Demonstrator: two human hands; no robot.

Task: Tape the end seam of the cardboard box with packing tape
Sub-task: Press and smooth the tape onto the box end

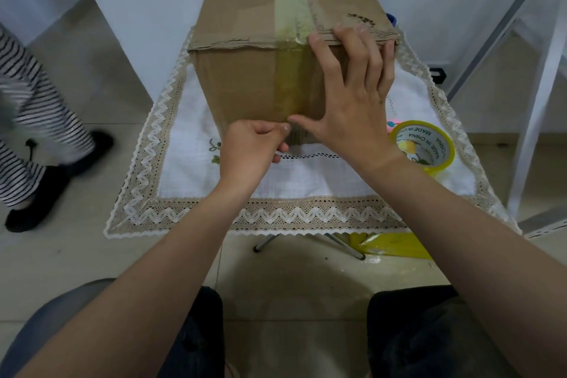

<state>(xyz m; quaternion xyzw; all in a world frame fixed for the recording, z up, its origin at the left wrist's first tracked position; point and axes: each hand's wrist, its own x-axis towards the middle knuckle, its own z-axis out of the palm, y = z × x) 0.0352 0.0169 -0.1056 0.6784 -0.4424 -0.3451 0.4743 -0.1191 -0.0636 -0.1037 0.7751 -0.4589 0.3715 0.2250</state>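
Left hand: my left hand is curled just below and left of the tall brown cardboard box, finger and thumb pinching a thin pale sliver. I cannot tell whether it is loose tape or a cutter.
Box: it stands end-on toward me on the white lace-edged cloth. It looks light and probably hollow. Its top edge is frayed and soft, so I would press on the flat panels, not the lip.
Tape: a glossy yellowish strip of packing tape runs down the middle of the box's near face and over its top. I'd expect it to be slick on its back, sticky underneath and quick to wrinkle, so take it only by the free lower end.
Right hand: my right hand lies spread flat on the box's near face, right of the strip. Its fingertips hook over the top edge and its thumb touches the strip's bottom.
Roll: the yellow roll of packing tape lies on the cloth to the right of the box, apart from my hands.
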